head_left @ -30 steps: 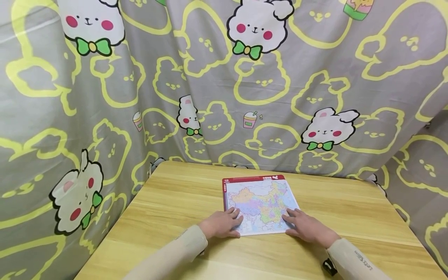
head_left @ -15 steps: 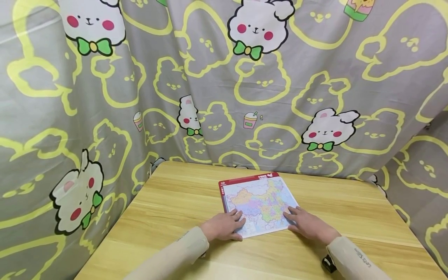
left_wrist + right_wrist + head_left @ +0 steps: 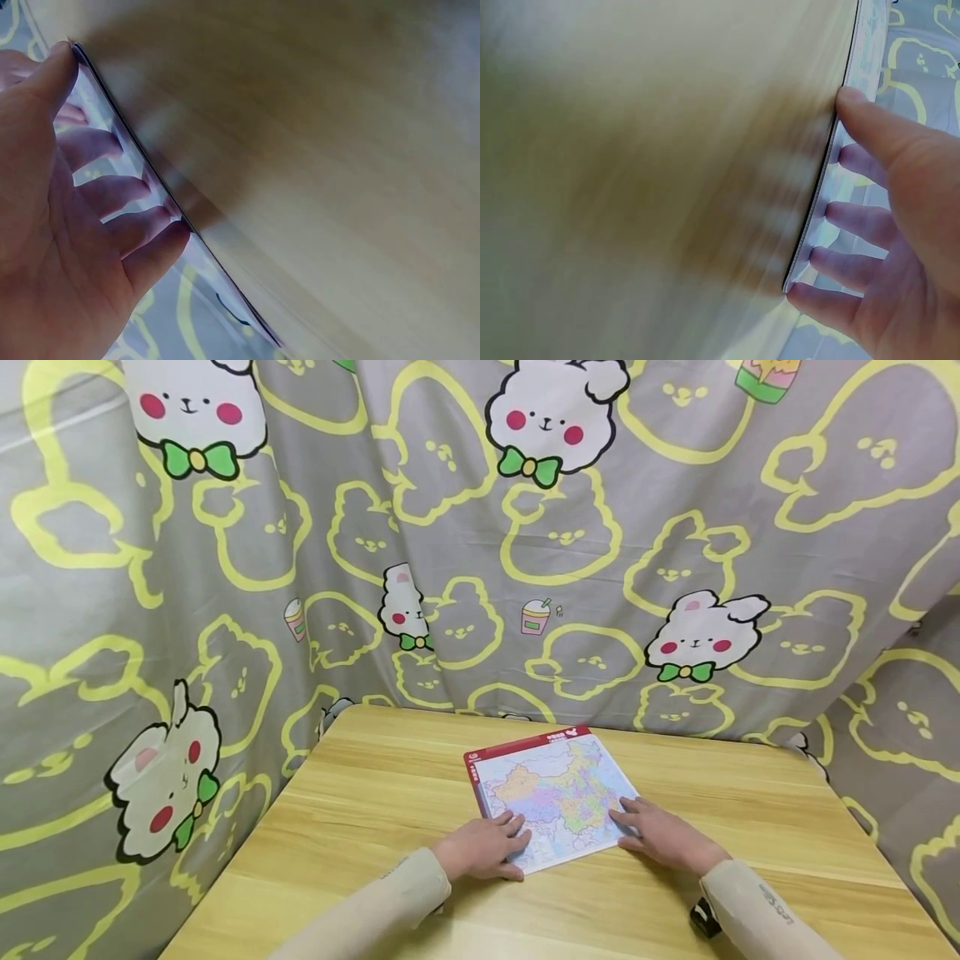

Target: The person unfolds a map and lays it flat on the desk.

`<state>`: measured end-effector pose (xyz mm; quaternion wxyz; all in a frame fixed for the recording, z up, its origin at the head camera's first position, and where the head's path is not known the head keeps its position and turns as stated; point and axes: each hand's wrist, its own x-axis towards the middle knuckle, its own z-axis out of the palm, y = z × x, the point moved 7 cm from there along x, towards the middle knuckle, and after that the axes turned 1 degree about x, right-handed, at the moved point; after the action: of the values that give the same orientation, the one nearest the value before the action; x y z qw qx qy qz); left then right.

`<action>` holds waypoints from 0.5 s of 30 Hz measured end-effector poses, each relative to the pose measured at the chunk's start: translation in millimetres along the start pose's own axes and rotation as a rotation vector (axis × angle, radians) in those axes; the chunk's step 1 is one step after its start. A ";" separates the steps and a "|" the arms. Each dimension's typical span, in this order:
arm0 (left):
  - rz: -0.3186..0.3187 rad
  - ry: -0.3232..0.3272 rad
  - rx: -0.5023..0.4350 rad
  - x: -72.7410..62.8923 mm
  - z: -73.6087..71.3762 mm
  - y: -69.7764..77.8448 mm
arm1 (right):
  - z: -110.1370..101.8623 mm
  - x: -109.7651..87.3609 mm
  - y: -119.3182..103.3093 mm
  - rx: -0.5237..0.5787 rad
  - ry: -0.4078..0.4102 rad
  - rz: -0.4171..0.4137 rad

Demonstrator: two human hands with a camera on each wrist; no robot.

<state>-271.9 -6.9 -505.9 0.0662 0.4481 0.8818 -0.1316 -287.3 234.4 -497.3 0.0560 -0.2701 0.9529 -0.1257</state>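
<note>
The left hand lies flat on the near left corner of the map puzzle board, fingers stretched forward and a little spread, thumb along the board's near edge. In the left wrist view the same hand shows its fingers straight and fanned against the board's thin edge, with nothing gripped. The right hand rests on the near right corner of the board, fingers straight and pointing left across the printed surface. The right wrist view shows that hand with its fingers extended onto the board and the thumb set at the edge; it too holds nothing.

The board is a flat square with a red band along its far and left sides and a many-coloured map on a pale ground. It lies on the table a little right of the middle, turned so that its far left corner swings toward the left, and nearer to the person than to the far edge.

The table has a light wood-grain top with rounded corners. Both forearms wear beige sleeves; a small black object sits under the right sleeve by the table's near edge. Behind and around the table hangs a grey cloth printed with yellow outlines and white rabbits with green bow ties.
</note>
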 end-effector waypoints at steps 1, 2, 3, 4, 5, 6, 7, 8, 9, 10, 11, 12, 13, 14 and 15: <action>0.005 0.005 0.000 0.1 -0.9 0.9 | -0.5 0.6 0.8 0.000 0.005 -0.003; 0.011 0.009 0.002 0.2 -1.7 1.8 | -0.8 1.2 1.5 -0.001 0.010 -0.005; 0.018 0.013 0.005 0.2 -2.3 2.9 | -1.1 1.8 2.0 -0.004 0.016 -0.012; 0.025 0.018 0.009 0.3 -2.9 4.0 | -1.5 2.2 2.3 -0.009 0.023 -0.021; 0.029 0.021 0.014 0.5 -3.3 5.1 | -1.7 2.6 2.8 -0.013 0.029 -0.031; 0.033 0.025 0.019 0.7 -3.4 6.1 | -1.6 3.0 3.7 -0.016 0.031 -0.033; 0.036 0.026 0.025 0.8 -3.6 7.1 | -1.8 3.2 4.2 -0.022 0.035 -0.039; 0.038 0.026 0.033 1.1 -3.6 8.2 | -1.6 3.5 5.0 -0.026 0.036 -0.040; 0.039 0.026 0.038 1.3 -3.9 9.3 | -1.7 3.7 5.5 -0.025 0.037 -0.040; 0.040 0.027 0.045 1.7 -4.1 10.3 | -1.8 3.9 6.4 -0.024 0.039 -0.038; 0.040 0.028 0.052 1.9 -4.5 11.4 | -1.7 4.3 7.4 -0.025 0.041 -0.035; 0.040 0.028 0.057 2.3 -4.8 12.5 | -1.8 4.8 8.1 -0.026 0.042 -0.034; 0.042 0.029 0.064 2.7 -5.1 13.5 | -1.9 5.4 8.8 -0.027 0.043 -0.036; 0.044 0.031 0.068 2.9 -5.7 14.7 | -1.6 6.1 9.6 -0.028 0.042 -0.036; 0.046 0.030 0.070 3.2 -6.0 15.9 | -1.4 6.7 10.2 -0.028 0.041 -0.038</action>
<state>-260.9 6.3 -503.6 0.0402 0.4720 0.8671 -0.1541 -298.3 239.6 -498.9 0.0305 -0.2863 0.9502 -0.1188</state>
